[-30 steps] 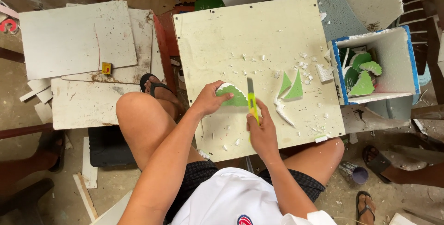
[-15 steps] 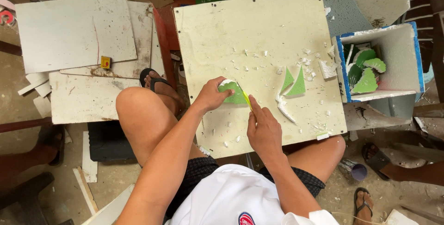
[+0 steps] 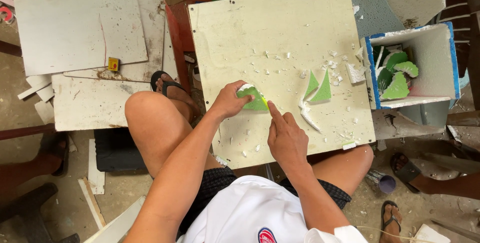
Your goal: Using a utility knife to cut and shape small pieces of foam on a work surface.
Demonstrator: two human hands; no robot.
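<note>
Partly hidden, the green foam piece (image 3: 256,101) sits pinched under the left hand (image 3: 230,101); the right hand (image 3: 286,135) grips a cutter (barely visible).

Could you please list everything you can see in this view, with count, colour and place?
Cutting board: one, cream, centre.
Green foam piece: one, under both hands.
Green triangles: two, right of the hands.
White scraps: many, scattered on the board.
Foam box: one, white with blue edges, right; holds green pieces.
White panels: several, stacked left.
Left hand: pressing the piece.
Right hand: forefinger on the piece; yellow tool barely shows.
</note>
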